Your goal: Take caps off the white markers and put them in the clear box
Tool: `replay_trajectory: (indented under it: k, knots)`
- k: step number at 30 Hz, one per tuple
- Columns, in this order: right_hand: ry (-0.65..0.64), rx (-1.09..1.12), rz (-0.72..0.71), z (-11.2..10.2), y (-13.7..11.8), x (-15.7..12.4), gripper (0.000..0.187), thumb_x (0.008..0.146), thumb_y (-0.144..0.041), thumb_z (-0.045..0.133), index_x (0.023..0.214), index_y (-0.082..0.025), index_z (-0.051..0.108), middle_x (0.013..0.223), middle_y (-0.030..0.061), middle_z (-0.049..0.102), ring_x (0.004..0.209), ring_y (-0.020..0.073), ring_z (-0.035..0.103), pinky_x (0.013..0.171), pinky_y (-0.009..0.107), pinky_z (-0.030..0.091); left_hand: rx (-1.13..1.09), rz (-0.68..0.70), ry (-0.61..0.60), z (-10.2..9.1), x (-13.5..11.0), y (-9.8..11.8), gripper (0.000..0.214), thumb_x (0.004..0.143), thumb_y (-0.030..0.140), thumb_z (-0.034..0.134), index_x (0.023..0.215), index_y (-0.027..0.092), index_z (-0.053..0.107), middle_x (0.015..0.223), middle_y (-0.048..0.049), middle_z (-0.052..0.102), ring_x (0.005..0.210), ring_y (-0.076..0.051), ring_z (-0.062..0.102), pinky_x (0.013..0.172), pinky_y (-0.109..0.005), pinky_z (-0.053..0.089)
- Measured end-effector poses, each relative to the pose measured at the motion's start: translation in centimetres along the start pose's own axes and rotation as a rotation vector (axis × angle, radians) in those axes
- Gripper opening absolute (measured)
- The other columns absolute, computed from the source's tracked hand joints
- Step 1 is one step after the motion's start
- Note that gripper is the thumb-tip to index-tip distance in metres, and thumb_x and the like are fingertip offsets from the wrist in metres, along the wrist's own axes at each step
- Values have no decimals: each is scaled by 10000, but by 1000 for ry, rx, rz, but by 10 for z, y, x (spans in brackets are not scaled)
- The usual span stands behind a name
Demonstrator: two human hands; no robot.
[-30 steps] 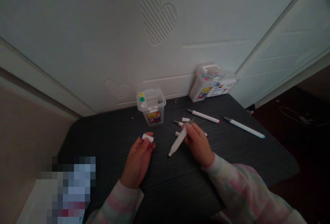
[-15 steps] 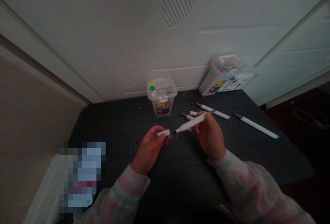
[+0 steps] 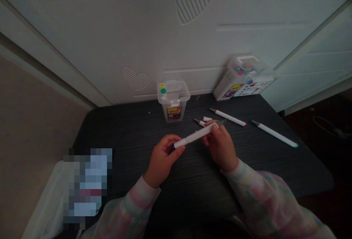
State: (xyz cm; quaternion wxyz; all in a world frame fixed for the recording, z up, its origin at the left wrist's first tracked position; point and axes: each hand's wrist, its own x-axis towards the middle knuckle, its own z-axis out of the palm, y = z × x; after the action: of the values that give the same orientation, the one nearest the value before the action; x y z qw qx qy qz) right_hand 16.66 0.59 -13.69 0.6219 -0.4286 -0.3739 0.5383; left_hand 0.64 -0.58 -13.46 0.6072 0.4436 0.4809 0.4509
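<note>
A white marker slants between my two hands above the dark table. My right hand is closed round its barrel near the grey upper end. Over the lower end sits a white cap with a dark blue tip, pinched by the fingers of my left hand. Just behind my right hand lie another marker and a small white cap, both partly hidden by the fingers. Further right rest a red-ended marker and a blue-ended marker.
An open clear plastic box holding a few markers stands at the back of the dark table. A fuller marker case leans at the back right, against the white panel. A blurred-out object lies at lower left.
The cap in my left hand and the marker in my right hand were apart; now they meet, and the cap covers the marker's dark tip. The marker has shifted slightly left.
</note>
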Motion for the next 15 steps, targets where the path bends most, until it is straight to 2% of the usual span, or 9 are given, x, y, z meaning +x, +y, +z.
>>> replay_trajectory:
  k: [7, 11, 15]
  knots:
    - [-133, 106, 172, 2, -5, 1, 243, 773, -383, 500, 637, -195, 426, 336, -100, 299, 363, 69, 261, 426, 211, 224, 159, 65, 7, 0, -4, 0, 138, 675, 238, 640, 805, 196, 650, 754, -28, 658, 701, -161, 569, 649, -252, 400]
    - [-183, 66, 146, -3, -3, 0, 191, 759, -336, 522, 651, -186, 474, 341, -96, 329, 359, 65, 281, 414, 204, 219, 165, 38, -34, 1, -6, 1, 127, 736, 272, 573, 827, 198, 624, 588, 16, 599, 556, -120, 509, 566, -232, 371]
    - [-215, 22, 83, -6, 1, -3, 178, 772, -341, 511, 694, -181, 526, 355, -87, 360, 353, 65, 301, 396, 201, 214, 106, 16, -63, 2, -6, -2, 115, 750, 284, 561, 797, 187, 602, 582, 31, 549, 554, -99, 464, 546, -215, 339]
